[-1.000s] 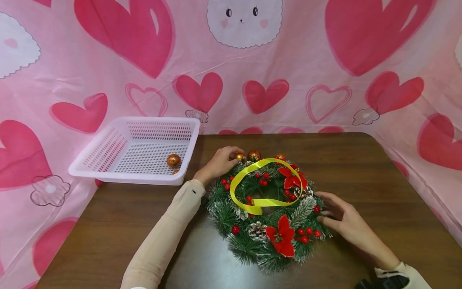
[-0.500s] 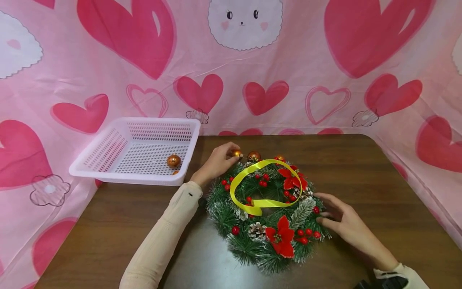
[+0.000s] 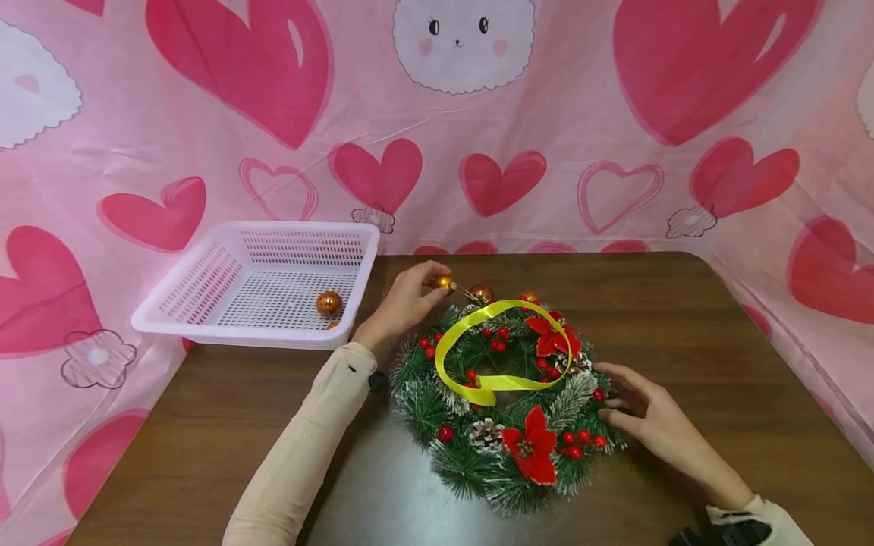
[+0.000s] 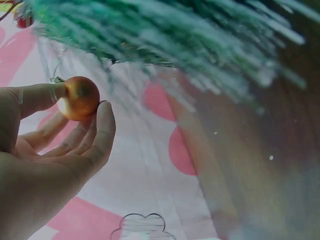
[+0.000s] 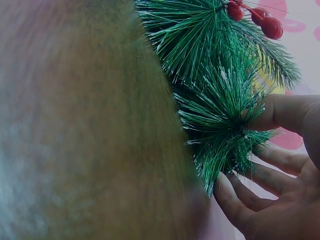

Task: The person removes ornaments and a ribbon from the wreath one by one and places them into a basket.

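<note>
A green Christmas wreath (image 3: 508,497) with red flowers, berries and pine cones lies on the table. At its far left edge my left hand (image 3: 406,298) pinches a small shiny gold bauble (image 3: 444,281) between thumb and fingers. The bauble's cap points toward the wreath, and a thin strand runs from it to the greenery. My right hand (image 3: 652,415) grips the wreath's right side, thumb on the needles and fingers around the outer edge in the right wrist view. A yellow ribbon (image 3: 508,383) loops across the top of the wreath.
Two more orange-gold baubles (image 3: 481,293) sit at the wreath's far edge. A white plastic basket (image 3: 225,334) stands at the back left, with a copper-coloured bauble (image 3: 329,304) inside and another partly hidden by its rim. Behind the brown table (image 3: 717,334) hangs a pink heart-print cloth.
My left hand has drawn the gold bauble back and slightly left, away from the wreath, and the strand at its cap now shows. My right hand keeps its place.
</note>
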